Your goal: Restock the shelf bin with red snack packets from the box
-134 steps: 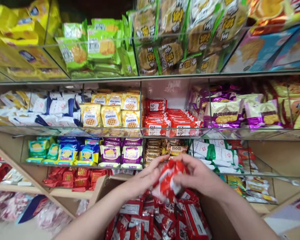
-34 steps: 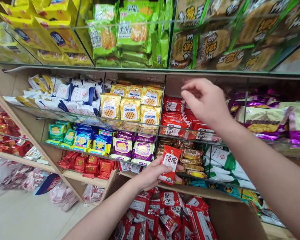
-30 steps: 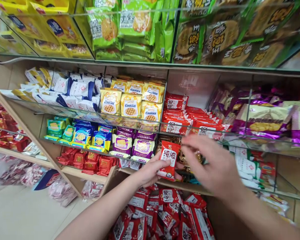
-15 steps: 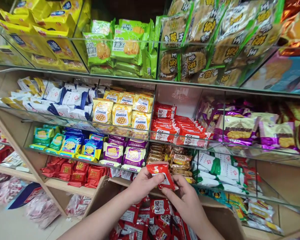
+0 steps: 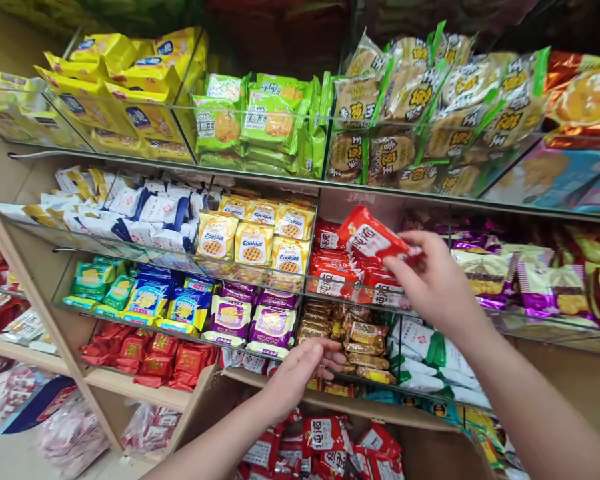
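Observation:
My right hand [image 5: 425, 273] pinches a red snack packet [image 5: 370, 235] by its right end, in front of the middle shelf. Behind and below it lie the stacked red packets [image 5: 333, 273] of that compartment. Lower down, my left hand [image 5: 305, 370] holds nothing; its fingers are apart and slightly curled, near the brown-wrapped snacks [image 5: 365, 333] on the lower shelf. Beneath the hands, more red packets [image 5: 325, 433] fill part of an open cardboard box [image 5: 425, 427].
Clear shelf guards [image 5: 260, 277] run along the shelf fronts. Yellow cookie packets [image 5: 253, 243] stand left of the red stack, purple packets [image 5: 490, 267] to the right. Green packets [image 5: 275, 113] sit on the shelf above. Bagged goods [image 5: 73, 433] lie at the lower left.
My right hand has carried the red packet up and right to the middle shelf. My left hand has let go of it and opened. The view has shifted slightly.

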A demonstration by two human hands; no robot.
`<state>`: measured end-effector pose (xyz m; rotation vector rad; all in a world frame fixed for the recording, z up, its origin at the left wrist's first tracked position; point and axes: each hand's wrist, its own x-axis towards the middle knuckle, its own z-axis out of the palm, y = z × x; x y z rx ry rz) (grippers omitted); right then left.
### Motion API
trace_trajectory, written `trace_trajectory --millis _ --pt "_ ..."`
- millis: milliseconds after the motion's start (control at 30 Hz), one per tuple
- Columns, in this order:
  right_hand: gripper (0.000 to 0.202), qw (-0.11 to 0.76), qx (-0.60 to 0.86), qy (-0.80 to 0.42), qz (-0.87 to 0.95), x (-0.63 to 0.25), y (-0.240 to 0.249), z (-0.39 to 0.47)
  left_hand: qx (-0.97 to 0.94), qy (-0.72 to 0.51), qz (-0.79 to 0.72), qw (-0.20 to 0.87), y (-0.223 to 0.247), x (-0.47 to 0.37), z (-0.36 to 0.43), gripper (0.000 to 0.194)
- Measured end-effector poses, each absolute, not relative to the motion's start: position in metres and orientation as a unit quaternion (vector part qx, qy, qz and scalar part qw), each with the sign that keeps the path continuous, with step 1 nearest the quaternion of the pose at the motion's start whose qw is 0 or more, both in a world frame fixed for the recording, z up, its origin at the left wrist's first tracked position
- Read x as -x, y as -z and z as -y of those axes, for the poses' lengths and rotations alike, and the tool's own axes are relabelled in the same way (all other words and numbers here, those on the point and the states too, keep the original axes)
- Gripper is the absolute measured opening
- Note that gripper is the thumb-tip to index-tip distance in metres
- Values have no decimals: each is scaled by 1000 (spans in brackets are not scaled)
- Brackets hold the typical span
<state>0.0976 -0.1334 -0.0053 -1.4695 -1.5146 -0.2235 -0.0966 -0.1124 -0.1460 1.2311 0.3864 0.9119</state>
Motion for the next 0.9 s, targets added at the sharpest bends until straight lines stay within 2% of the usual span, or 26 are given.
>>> trace_trajectory --millis 100,200,367,567,800,900 --pt "31 345 641 120 675 -102 -28 82 -582 -400 -196 680 146 97 113 36" --pt "31 272 655 95 698 -99 -34 40 -607 -384 -215 662 144 98 115 32" --pt "42 256 714 105 643 -93 -22 16 -606 -355 -223 676 143 99 115 28" --pt "50 235 698 133 663 -89 -22 20 -618 -310 -227 686 147 100 113 28" --pt "25 229 673 176 681 -90 -25 7 -624 -291 -226 689 144 102 115 27" --pt "28 231 673 178 680 -92 -20 5 -626 -286 -226 690 143 102 116 26"
